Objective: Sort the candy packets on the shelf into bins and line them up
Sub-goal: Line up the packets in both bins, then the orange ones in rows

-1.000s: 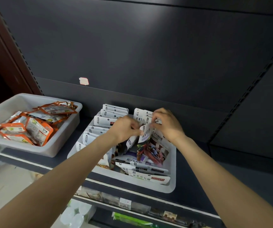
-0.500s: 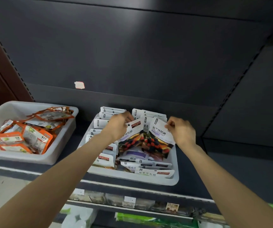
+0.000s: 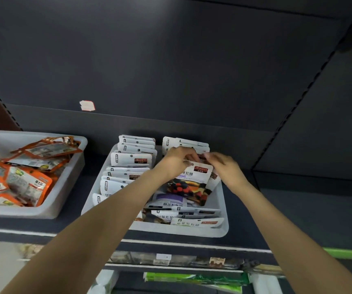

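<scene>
Two hands meet at the top edge of one white candy packet [image 3: 192, 179], the one printed with dark berries, which stands tilted in the right half of the middle bin [image 3: 224, 228]. The left hand [image 3: 176, 164] has its fingers curled over the packet's upper left corner and the right hand [image 3: 224, 166] pinches the upper right corner, so both are clamped on the same packet, just in front of the right-hand back row [image 3: 186, 143] of upright packets. To the left in the same bin, a left row [image 3: 128, 162] of white packets already stands in file from the back wall toward the front. In front of the held packet several loose packets [image 3: 183, 215] lie flat and overlapping, not yet stood up. I judge this bin a little past halfway: one column looks lined up, the other has only its back few in place. On the same shelf [image 3: 298, 219], apart to the left, the second bin [image 3: 43, 211] holds orange packets [image 3: 22, 181] heaped at all angles, and that heap appears wholly unsorted.
</scene>
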